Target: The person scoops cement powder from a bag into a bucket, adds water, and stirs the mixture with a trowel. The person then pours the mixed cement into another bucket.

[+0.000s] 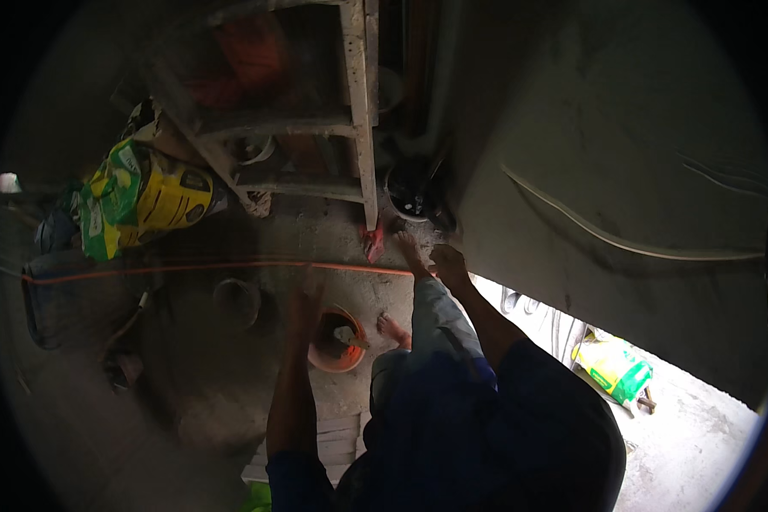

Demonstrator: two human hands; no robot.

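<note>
My left hand (305, 299) is raised over the floor, smeared by motion, so its fingers do not show clearly. Just below and to its right stands an orange bucket (340, 367) with a pale tool (346, 336), perhaps a trowel, in it. My right hand (449, 260) is curled closed above my foot, near the lower edge of a grey wall panel (606, 205). Whatever it may hold is hidden. An orange cord (205, 269) stretches across from the left and ends from view by my leg, close to the right hand.
A worn ladder (360, 111) stands ahead, its foot wrapped in red cloth (372, 244). Beside it sits a dark bucket (411, 192). Yellow-green sacks (166, 198) lie at left, another sack (613, 369) at right in bright light. Pale tiles or boards (337, 439) lie near my left arm.
</note>
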